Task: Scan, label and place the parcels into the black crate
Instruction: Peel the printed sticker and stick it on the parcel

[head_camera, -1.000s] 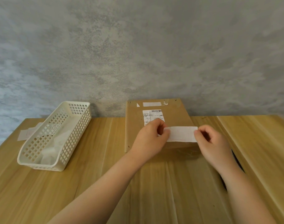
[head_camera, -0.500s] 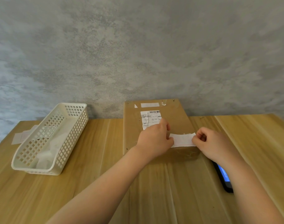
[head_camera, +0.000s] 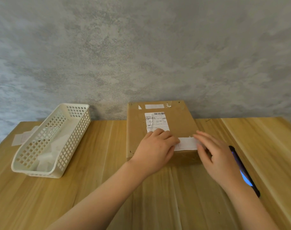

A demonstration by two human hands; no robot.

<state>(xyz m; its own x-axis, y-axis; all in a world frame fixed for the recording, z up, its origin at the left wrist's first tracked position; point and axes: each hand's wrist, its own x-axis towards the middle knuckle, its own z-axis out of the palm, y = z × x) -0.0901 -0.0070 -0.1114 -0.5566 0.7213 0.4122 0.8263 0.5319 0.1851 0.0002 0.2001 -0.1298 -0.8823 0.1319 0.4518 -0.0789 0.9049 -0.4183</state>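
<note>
A brown cardboard parcel (head_camera: 161, 128) lay flat on the wooden table (head_camera: 95, 188), its far edge against the grey wall (head_camera: 141, 47). A printed shipping label (head_camera: 156, 121) with a barcode was stuck on its top face. A blank white label (head_camera: 187, 143) lay across the parcel's near edge. The left hand (head_camera: 155, 151) rested on the parcel over the label's left end, fingers loosely bent; whether they pinched the label could not be told. The right hand (head_camera: 217, 158) lay with fingers straight and spread, its fingertips (head_camera: 199, 136) touching the label's right end, gripping nothing. A dark phone (head_camera: 244, 170), screen lit, lay on the table just beside the right wrist. A white perforated plastic basket (head_camera: 52, 141) holding loose white slips stood well apart to the left, with white paper (head_camera: 20, 139) beyond it. The black crate was not seen.
</note>
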